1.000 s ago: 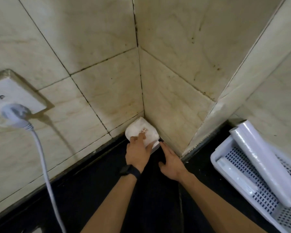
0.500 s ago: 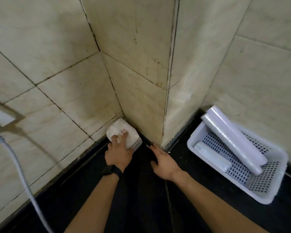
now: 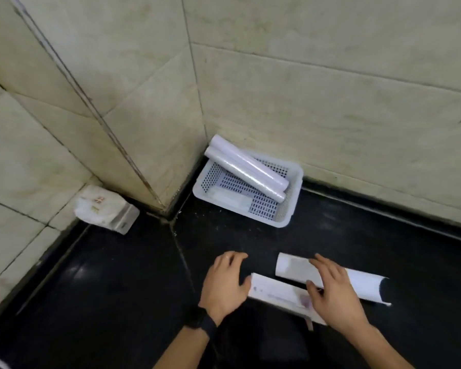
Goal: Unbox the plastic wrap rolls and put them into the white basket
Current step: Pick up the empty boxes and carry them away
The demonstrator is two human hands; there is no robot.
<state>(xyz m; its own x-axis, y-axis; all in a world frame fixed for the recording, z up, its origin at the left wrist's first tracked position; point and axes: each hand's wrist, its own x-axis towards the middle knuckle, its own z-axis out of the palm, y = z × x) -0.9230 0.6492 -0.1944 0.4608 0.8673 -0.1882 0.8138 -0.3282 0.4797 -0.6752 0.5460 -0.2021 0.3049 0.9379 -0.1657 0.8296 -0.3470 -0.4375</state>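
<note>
A white perforated basket (image 3: 282, 222) stands on the black counter against the tiled wall. Two plastic wrap rolls (image 3: 246, 170) lie slanted across it, their upper ends over the rim; a flat pale item lies on its floor. Two long white boxes lie side by side near me: the far box (image 3: 362, 283) has an open right end, and the near box (image 3: 274, 292) lies in front of it. My left hand (image 3: 225, 282) hovers with spread fingers at the near box's left end. My right hand (image 3: 330, 291) rests over both boxes, fingers spread.
A white pouch with red print (image 3: 105, 213) lies in the left wall corner. A tiled pillar edge (image 3: 144, 177) juts out between the pouch and the basket. A seam (image 3: 183, 257) runs across the black counter toward me.
My view swung right. Both hands left the white pouch in the corner and came back over the two long white boxes near me. The pouch stays in the corner.
</note>
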